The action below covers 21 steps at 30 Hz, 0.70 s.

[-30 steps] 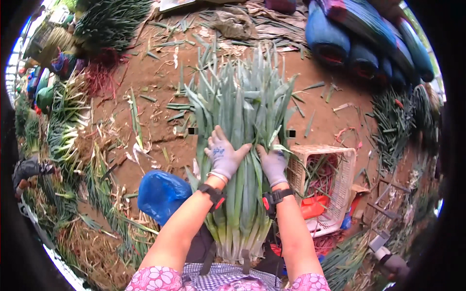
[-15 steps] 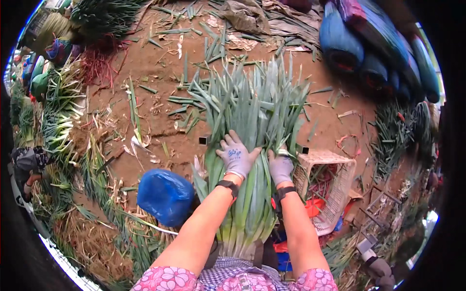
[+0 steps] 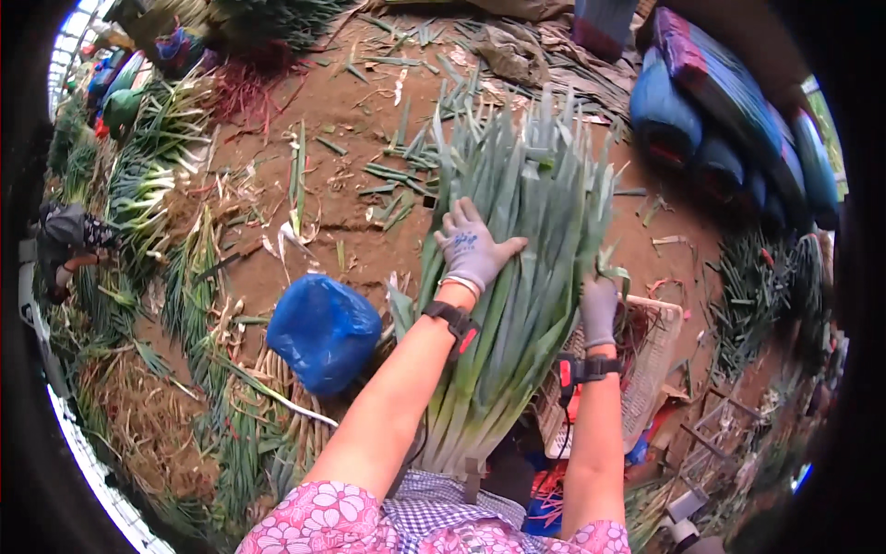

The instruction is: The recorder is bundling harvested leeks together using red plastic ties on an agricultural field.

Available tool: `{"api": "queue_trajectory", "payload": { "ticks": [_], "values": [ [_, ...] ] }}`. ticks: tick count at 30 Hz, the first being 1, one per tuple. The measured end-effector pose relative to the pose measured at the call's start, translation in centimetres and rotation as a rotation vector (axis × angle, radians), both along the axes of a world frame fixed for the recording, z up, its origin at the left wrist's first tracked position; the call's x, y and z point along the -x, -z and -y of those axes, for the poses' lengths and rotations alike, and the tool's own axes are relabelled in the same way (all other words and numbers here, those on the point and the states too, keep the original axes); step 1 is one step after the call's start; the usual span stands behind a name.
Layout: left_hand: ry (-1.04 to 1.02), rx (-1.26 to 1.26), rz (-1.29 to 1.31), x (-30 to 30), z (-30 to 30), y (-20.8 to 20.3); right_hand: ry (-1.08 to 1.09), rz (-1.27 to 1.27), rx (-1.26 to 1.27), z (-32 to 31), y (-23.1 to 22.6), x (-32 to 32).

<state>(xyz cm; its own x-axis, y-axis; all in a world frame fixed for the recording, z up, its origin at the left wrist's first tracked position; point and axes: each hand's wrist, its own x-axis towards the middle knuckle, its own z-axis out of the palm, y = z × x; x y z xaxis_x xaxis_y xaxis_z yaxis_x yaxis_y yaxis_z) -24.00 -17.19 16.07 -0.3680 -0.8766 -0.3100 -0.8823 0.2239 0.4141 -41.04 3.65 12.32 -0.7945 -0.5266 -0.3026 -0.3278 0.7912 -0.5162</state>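
Note:
A thick bundle of long green onions lies in front of me, pale stalk ends toward my body and leaf tips pointing away. My left hand, in a grey glove, rests on top of the leaves with fingers apart and thumb out to the right. At the bundle's right side, my gloved right hand has its fingers closed on a green onion leaf that folds over near the fingertips. Both wrists carry dark straps with small devices. The undersides of the bundle and the right palm are hidden.
A blue plastic-covered bundle or seat stands left of the onions. To the right is a pale plastic crate. Blue-wrapped bundles are stacked far right. Loose onions cover the left ground, near another person. Leaf scraps litter the soil.
Both hands have moved away from me, and the right hand also outward to the right. The bundle's leaves now lean right, and the whole view has shifted somewhat.

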Motion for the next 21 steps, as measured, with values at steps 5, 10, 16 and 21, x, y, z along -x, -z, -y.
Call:
{"api": "queue_trajectory", "payload": {
  "ticks": [5,10,16,21],
  "values": [
    [-0.05,0.122,-0.078,-2.6,-1.9,-1.3,0.435,0.307,0.404,-6.5,-4.4,-1.4],
    [-0.103,0.33,-0.649,-10.1,-4.7,-1.0,0.575,0.345,0.544,-12.7,-8.1,-2.7],
    [-1.188,-1.01,-0.982,-31.1,-4.0,14.4,0.808,0.706,0.391,-19.9,-2.5,-7.7],
    [-0.755,-0.941,-1.365,-20.8,-4.0,9.7,1.035,0.706,0.363,-29.2,0.3,-8.2]
  ]
}}
